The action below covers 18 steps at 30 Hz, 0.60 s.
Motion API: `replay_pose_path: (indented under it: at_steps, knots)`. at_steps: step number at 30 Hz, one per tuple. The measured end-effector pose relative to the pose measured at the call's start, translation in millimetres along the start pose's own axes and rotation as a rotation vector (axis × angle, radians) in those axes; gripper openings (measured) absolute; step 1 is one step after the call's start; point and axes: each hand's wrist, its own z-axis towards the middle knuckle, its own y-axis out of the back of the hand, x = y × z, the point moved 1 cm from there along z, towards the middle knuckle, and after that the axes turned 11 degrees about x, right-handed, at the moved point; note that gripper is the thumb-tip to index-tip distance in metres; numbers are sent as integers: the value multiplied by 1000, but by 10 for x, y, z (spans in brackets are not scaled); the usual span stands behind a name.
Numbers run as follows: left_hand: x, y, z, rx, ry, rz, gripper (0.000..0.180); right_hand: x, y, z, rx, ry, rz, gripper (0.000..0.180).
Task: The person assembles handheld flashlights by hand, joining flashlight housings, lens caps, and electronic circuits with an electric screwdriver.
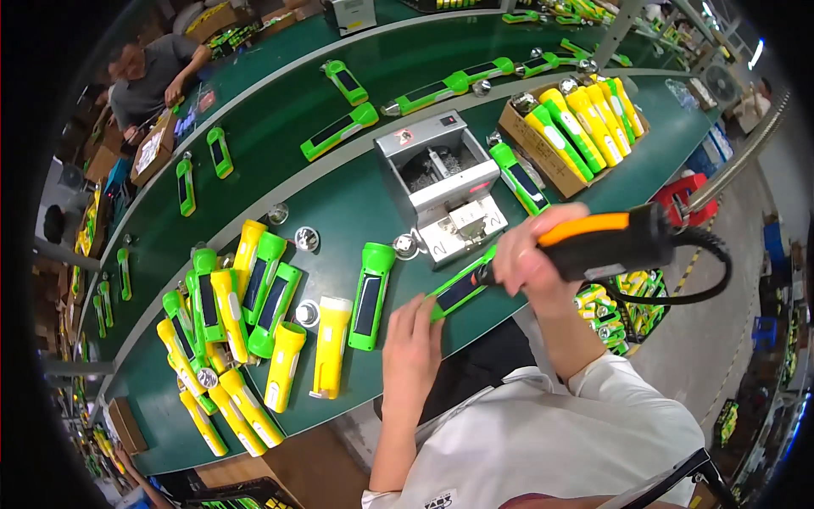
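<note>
Flashlight: we see a green flashlight (459,287) lying flat at the near edge of the tabletop (356,182), just in front of the grey box; flat on its side, so its face is open to the driver tip.
Left hand: our left hand (413,352) presses fingers down on the flashlight's near end, flat grip, not wrapped; we judge it pins the body against twisting.
Right hand: our right hand (527,250) has its grip closed round the screwdriver (606,242), orange-and-black, held slanted with the tip on the flashlight; cord loops off to the right.
Grey box: a grey box (441,187), open top, small dark parts inside that look like screws, set close to the work for short reaches.
Pile: yellow and green flashlights (246,314) heaped left, within the left hand's reach.
Carton: a carton (555,165) of upright flashlights behind right.
Belt: more green flashlights spaced along the far lane (280,110); another person sits far left.
</note>
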Motion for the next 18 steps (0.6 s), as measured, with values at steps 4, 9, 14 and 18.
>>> replay_pose_path:
  at_steps: [4, 9, 14, 18]
  knots:
    - [-137, 98, -41, 36, 93, 176, 40, 11, 255, 203, -162, 100, -14, 33]
    - [-258, -2, 235, 33, -24, 132, 42, -75, 316, 249, -181, 131, -31, 33]
    - [-200, -147, 422, 88, -87, 129, 45, -192, 282, 252, -244, 90, 10, 34]
    - [-153, -169, 416, 128, -86, 95, 45, -265, 265, 245, -234, 95, -13, 35]
